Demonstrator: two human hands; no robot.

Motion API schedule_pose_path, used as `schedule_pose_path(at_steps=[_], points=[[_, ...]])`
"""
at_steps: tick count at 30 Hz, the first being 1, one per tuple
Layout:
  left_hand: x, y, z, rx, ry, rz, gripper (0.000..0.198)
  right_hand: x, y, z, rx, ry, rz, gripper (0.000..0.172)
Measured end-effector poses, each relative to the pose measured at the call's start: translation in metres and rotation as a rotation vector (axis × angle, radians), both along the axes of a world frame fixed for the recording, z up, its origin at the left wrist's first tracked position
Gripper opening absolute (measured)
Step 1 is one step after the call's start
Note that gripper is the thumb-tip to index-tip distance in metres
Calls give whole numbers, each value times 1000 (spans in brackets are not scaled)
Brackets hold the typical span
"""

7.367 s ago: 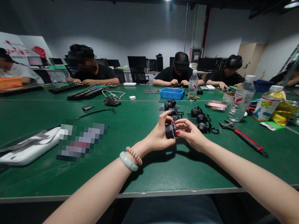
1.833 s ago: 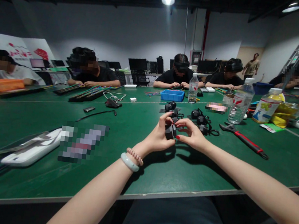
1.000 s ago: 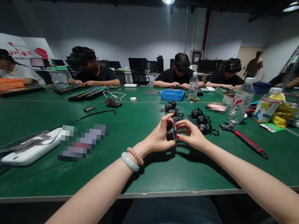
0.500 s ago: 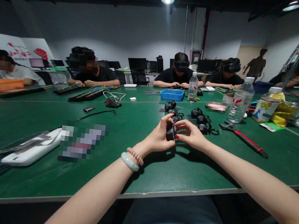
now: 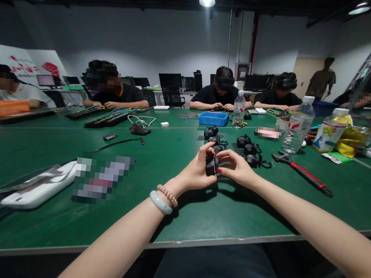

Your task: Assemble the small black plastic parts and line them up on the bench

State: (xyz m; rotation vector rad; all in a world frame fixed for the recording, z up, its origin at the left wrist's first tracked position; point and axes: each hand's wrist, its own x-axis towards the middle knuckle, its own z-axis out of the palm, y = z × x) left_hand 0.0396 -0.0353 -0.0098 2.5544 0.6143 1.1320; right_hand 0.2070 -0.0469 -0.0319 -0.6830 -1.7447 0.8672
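Between my two hands is a small black plastic part, held just above the green table. My left hand is closed around its left side, thumb below and fingers above. From the right, the fingertips of my right hand pinch the same part. My fingers cover some of it, so its exact kind cannot be made out. Beyond my hands lie similar black parts, and a second group of black parts with rings is just past my right hand.
An adjustable wrench with red and black handle lies to the right. Behind it stand a clear water bottle and a labelled bottle. A blue tray is farther back. A white power strip lies left. Several people sit across the table.
Both hands keep their hold on the black part, almost unmoved. In the background, the standing person near the door has shifted slightly.
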Motion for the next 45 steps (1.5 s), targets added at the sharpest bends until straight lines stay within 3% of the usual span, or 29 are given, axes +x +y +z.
schedule_pose_path(at_steps=[45], points=[[2,-2,0,-29,-23,-27,85,-3,4,2,-22,-31,-17,29]])
